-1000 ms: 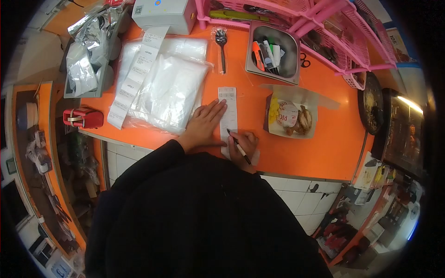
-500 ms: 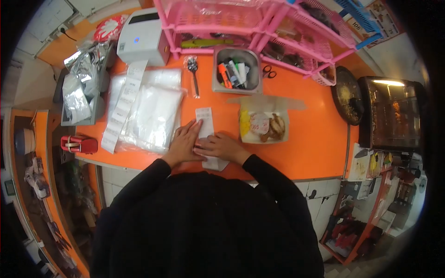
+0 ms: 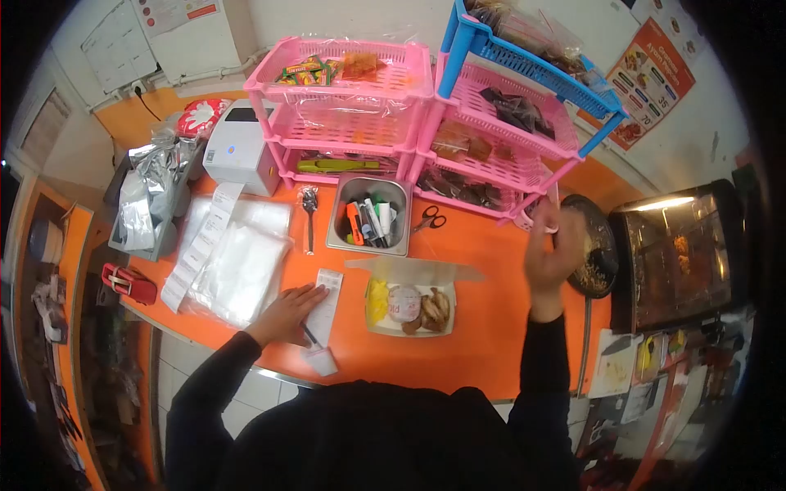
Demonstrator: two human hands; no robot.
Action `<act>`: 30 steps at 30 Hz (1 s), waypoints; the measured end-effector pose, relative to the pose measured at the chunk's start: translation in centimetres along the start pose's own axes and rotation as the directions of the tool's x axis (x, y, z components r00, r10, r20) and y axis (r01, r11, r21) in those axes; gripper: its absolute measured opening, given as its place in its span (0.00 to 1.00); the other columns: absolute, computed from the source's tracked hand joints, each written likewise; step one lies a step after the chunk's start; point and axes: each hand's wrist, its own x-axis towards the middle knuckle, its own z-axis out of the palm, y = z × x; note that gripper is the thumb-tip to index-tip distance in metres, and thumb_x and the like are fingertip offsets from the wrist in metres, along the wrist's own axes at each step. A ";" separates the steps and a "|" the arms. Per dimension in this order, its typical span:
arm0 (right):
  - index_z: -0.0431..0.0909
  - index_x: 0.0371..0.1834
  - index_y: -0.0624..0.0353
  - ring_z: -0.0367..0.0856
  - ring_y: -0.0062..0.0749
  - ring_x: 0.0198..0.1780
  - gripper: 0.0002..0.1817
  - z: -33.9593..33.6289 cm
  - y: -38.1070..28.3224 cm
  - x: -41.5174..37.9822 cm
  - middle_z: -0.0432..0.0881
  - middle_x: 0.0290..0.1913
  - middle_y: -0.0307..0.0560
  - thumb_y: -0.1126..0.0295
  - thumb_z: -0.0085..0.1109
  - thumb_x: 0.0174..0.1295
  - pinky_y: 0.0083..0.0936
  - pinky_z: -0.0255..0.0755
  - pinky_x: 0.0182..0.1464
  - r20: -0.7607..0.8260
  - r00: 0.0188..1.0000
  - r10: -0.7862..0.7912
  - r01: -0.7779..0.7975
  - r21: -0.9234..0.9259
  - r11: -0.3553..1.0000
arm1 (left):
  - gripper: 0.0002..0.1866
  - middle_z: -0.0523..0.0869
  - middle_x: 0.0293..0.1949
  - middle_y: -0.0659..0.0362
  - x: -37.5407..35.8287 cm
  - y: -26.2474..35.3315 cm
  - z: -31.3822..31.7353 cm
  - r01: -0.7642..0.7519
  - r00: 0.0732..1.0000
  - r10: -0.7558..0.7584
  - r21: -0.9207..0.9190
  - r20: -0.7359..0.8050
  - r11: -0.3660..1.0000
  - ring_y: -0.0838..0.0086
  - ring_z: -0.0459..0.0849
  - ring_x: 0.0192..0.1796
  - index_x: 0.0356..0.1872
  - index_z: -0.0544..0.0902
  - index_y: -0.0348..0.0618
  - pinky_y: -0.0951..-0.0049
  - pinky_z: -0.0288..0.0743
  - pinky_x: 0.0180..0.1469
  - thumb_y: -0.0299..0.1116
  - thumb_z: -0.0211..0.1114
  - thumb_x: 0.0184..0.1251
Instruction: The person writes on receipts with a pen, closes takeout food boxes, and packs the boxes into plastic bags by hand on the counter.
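My left hand (image 3: 291, 314) lies flat on a long paper receipt (image 3: 329, 286), fingers stretched out. A thin dark stick-like thing shows at the receipt's lower part, by the heel of that hand. Raised over the table's right side, my right hand (image 3: 550, 260) is blurred; its fingers look stretched out, with nothing visible in them. It is nearest to a small pink basket (image 3: 544, 214) and a round black dish (image 3: 602, 274). Between the hands stands an opened food box (image 3: 409, 329) holding a round wrapped item (image 3: 404, 304), yellow food (image 3: 377, 301) and browned pieces (image 3: 435, 311).
A metal tub (image 3: 334, 237) of markers, scissors (image 3: 430, 218) and a wrapped black spoon (image 3: 309, 217) lie behind the box. Pink racks (image 3: 344, 102) stand at the back. Left are plastic bags (image 3: 246, 270), a label printer (image 3: 238, 155) and a red case (image 3: 129, 283); right, a lit glass cabinet (image 3: 667, 254).
My right hand has left the receipt and moved up and right. My left hand stays on the receipt. The view has tilted up, showing more of the racks and wall.
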 end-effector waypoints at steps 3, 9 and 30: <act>0.82 0.35 0.61 0.77 0.42 0.31 0.03 0.9 5.6 6.9 0.82 0.31 0.48 0.73 0.63 0.62 0.34 0.70 0.36 -0.103 0.995 0.014 -0.022 -0.085 0.996 | 0.62 0.66 0.72 0.49 -0.2 0.0 0.3 -0.029 0.997 0.029 0.011 -0.067 1.000 0.53 0.63 0.74 0.76 0.58 0.47 0.54 0.58 0.72 0.51 0.80 0.33; 0.84 0.46 0.61 0.85 0.46 0.46 0.22 4.4 17.9 20.1 0.86 0.40 0.57 0.52 0.55 0.67 0.35 0.74 0.49 0.506 0.788 0.349 -0.048 -0.516 0.855 | 0.59 0.66 0.72 0.49 -0.2 0.1 1.0 0.017 0.992 -0.028 -0.089 -0.127 0.996 0.51 0.62 0.74 0.74 0.59 0.45 0.54 0.59 0.73 0.47 0.81 0.36; 0.83 0.53 0.49 0.81 0.29 0.40 0.15 2.9 17.9 19.3 0.81 0.42 0.43 0.66 0.65 0.63 0.26 0.74 0.38 0.210 0.920 -0.330 0.387 -0.353 0.852 | 0.46 0.68 0.70 0.49 -2.9 0.0 1.4 0.101 0.912 -0.206 -0.293 -0.354 0.951 0.53 0.67 0.71 0.69 0.69 0.43 0.57 0.62 0.72 0.35 0.77 0.43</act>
